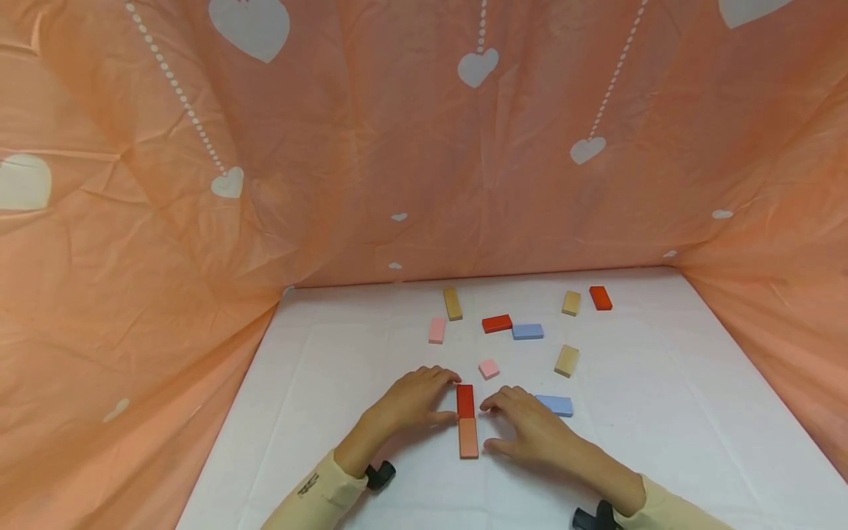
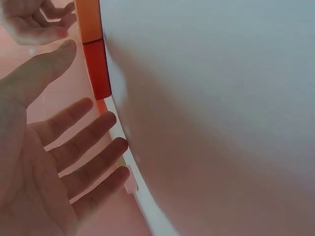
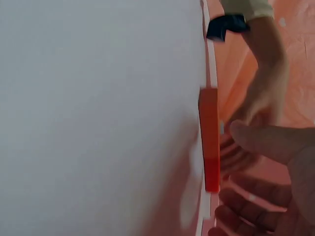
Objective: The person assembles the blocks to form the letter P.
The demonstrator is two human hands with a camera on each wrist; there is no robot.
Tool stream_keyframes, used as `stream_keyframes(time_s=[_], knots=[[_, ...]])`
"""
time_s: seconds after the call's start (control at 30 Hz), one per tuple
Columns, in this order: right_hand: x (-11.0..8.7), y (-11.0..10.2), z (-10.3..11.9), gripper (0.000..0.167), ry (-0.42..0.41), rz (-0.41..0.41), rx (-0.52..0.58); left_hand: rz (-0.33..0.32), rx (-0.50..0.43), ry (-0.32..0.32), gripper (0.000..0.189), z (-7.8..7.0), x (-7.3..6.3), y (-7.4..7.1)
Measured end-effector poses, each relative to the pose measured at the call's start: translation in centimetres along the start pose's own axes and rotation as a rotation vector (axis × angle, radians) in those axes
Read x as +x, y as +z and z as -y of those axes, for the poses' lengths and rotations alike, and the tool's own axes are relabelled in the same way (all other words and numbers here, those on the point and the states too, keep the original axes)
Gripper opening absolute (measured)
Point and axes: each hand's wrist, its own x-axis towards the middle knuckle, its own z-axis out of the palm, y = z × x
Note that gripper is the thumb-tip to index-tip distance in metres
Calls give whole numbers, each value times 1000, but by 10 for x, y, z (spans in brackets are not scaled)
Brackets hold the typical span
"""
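Note:
A red block [image 1: 465, 401] and an orange block [image 1: 468, 439] lie end to end on the white cloth, forming a straight strip. My left hand [image 1: 419, 397] is at the strip's left side, thumb and fingers spread apart, with the fingertips close to the red block. On the opposite side is my right hand [image 1: 530, 427], fingers loosely bent, holding nothing. In the left wrist view the left palm shows bare beside the red block [image 2: 97, 69]. A blue block [image 1: 556, 405] lies just beyond the right hand, which partly covers it.
Farther back are a small pink block [image 1: 489, 369], a longer pink block [image 1: 437, 330], a blue block [image 1: 528, 332], red blocks [image 1: 497, 324] and several wooden blocks [image 1: 566, 361]. An orange curtain [image 1: 424, 147] with white hearts hangs behind and beside the table [image 1: 344, 331].

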Motion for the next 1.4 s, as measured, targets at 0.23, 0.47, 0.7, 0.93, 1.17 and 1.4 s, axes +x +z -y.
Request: stream_keyframes(time_s=[0.23, 0.47, 0.7, 0.93, 1.17, 1.4], knots=[[-5, -17, -21, 42, -61, 3, 41, 13, -17, 1, 62, -2, -6, -2], [-11, -41, -37, 41, -5, 11, 59, 15, -21, -7, 66, -5, -10, -1], [-18, -60, -54, 39, 14, -15, -3, 13, -5, -6, 70, -9, -12, 4], [-22, -67, -66, 39, 60, 33, 25, 18, -5, -21, 73, -14, -13, 6], [-22, -65, -70, 41, 63, 80, 75, 16, 8, -14, 74, -19, -15, 8], [-23, -61, -74, 40, 68, 94, 131, 2, 27, -8, 72, -21, -15, 10]])
